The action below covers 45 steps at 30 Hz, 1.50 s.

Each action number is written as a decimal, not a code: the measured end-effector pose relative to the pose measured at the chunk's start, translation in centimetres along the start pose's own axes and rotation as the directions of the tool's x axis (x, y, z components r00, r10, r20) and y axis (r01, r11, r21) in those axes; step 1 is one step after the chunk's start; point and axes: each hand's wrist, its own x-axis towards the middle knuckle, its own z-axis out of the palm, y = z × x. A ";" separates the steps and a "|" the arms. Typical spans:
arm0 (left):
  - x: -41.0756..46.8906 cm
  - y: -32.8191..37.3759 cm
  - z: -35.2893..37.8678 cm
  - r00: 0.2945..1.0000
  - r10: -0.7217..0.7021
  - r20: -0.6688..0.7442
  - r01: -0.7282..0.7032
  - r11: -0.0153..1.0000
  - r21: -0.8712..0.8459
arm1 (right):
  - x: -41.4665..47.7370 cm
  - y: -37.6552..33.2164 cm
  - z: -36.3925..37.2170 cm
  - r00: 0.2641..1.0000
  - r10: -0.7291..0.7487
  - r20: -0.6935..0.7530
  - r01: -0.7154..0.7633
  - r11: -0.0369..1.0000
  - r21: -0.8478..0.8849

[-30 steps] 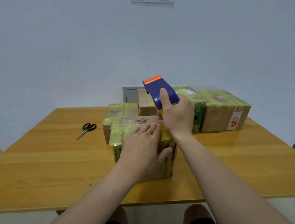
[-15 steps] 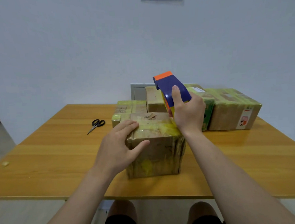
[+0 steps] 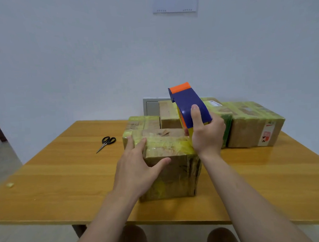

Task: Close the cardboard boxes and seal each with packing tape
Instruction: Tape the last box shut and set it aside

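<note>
so the right hand (image 3: pixel 207 135) is gripping a blue plastic tape dispenser with an orange tip (image 3: pixel 189 103) at the top right edge of a yellow-taped brown cardboard box (image 3: pixel 172 177) sitting on the wooden surface (image 3: pixel 66 179), and the left hand (image 3: pixel 139 169) is pressing straight-fingered on its left corner.

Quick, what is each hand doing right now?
Left hand: open, fingers pressing the front box.
Right hand: gripping the tape dispenser.

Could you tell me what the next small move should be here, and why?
Probably draw the dispenser leftward across the top of the box to seal it. The right hand grips it at the top's right edge, and the left hand presses on the box's near left corner.
</note>
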 end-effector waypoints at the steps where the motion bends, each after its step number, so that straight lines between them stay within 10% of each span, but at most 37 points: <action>1: 0.0 0.0 -0.1 1.000 -0.001 -0.010 0.000 1.000 -0.017 | -0.1 0.1 -0.1 1.000 -0.006 0.003 0.006 1.000 0.025; 8: 1.4 2.5 -1.5 0.994 0.098 0.046 -0.109 0.896 0.430 | -0.3 0.5 -0.6 0.999 0.009 0.035 -0.014 0.990 0.140; 16: 1.2 7.4 4.9 0.909 0.360 0.211 -0.417 0.767 0.487 | 1.4 -1.0 -4.6 0.999 -0.020 -0.040 0.029 0.970 0.240; 27: 1.6 6.4 5.5 0.830 0.554 0.064 -0.557 0.826 0.087 | 5.6 -1.7 -9.3 0.976 0.007 0.219 -0.025 0.997 0.079; 36: 2.5 2.4 3.4 0.765 0.610 0.207 -0.515 0.773 -0.371 | 5.9 -2.3 -8.2 0.903 0.100 0.418 -0.180 0.971 0.156; 45: 1.8 4.3 4.9 0.858 0.514 -0.023 -0.509 0.841 -0.186 | 3.8 -1.4 -6.1 0.914 0.183 0.362 -0.278 0.932 0.231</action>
